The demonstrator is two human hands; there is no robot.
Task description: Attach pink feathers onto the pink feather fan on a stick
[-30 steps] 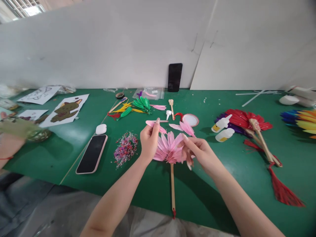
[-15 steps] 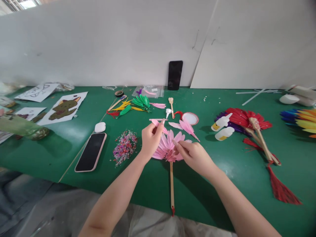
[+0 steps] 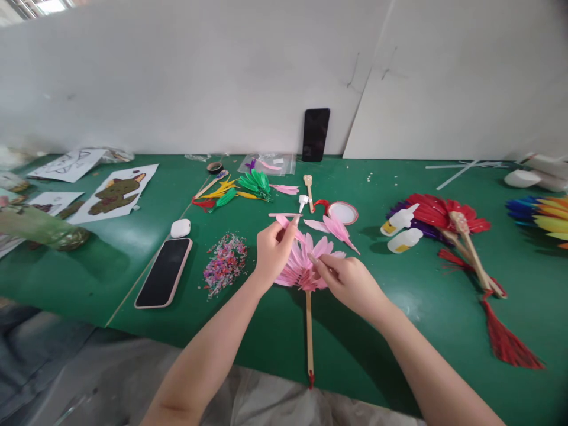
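A pink feather fan (image 3: 306, 260) lies on the green table with its wooden handle (image 3: 309, 331) toward me. My left hand (image 3: 274, 251) pinches a pink feather (image 3: 284, 221) over the fan's upper left edge. Above the fan's right side, my right hand (image 3: 350, 281) has thumb and forefinger pressed together; whatever is between them is too small or hidden. Loose pink feathers (image 3: 337, 227) rest just beyond the fan, beside a round white dish with a red rim (image 3: 343, 213). A thin pale stick (image 3: 284, 215) and a white nozzle cap (image 3: 303, 202) lie past my left fingertips.
Left of my hands are a pile of colourful flakes (image 3: 225, 264), a phone (image 3: 164, 273) and a white case (image 3: 180, 228). Two glue bottles (image 3: 404, 241) and a red feather fan (image 3: 444, 208) lie to the right. Green feathers (image 3: 256, 184) and a standing phone (image 3: 316, 135) are farther back.
My left hand has shifted slightly right with the pink feather, which has turned a little. The right hand stays nearly in place over the fan.
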